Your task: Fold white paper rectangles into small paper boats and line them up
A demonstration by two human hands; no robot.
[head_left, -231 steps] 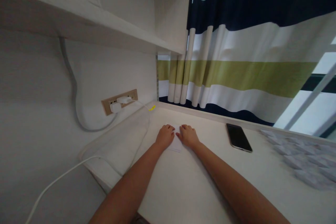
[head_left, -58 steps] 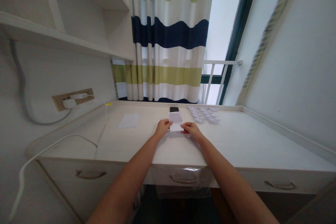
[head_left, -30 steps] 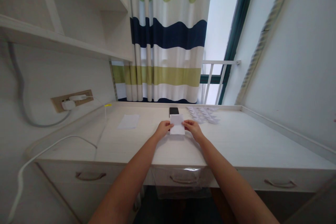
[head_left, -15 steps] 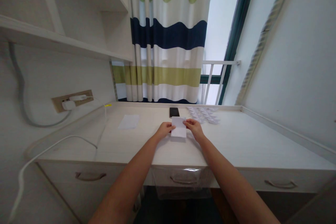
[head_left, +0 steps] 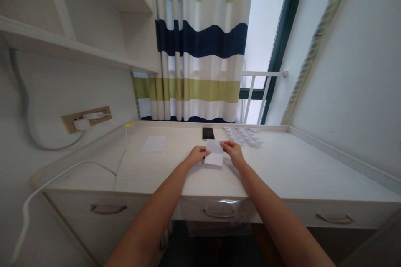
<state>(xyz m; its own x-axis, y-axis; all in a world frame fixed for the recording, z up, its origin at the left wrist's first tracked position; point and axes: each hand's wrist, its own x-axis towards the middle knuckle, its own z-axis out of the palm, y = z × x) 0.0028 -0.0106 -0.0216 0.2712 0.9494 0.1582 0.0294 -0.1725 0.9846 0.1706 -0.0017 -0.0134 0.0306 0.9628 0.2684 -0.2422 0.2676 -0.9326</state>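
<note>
A small white sheet of paper point(head_left: 213, 153) lies tilted on the pale wooden desk point(head_left: 282, 171), just beyond its front edge. My left hand point(head_left: 197, 155) pinches the paper's left edge, and my right hand point(head_left: 232, 150) holds its upper right corner. Under the paper's far edge, a black smartphone point(head_left: 208, 133) lies a little way off. Beyond my right hand sits a pile of folded white paper pieces point(head_left: 241, 136).
Left of my hands lies a flat white paper sheet point(head_left: 153, 144). A wall socket with a white charger point(head_left: 83, 123) feeds a white cable point(head_left: 62, 171) that drapes over the desk's left side. Drawers with handles sit below the front edge.
The paper has turned slightly clockwise and shifted a little toward my right hand, which has moved up its edge. Since the earliest frame, the view has levelled and my hands have lifted off the desk.
</note>
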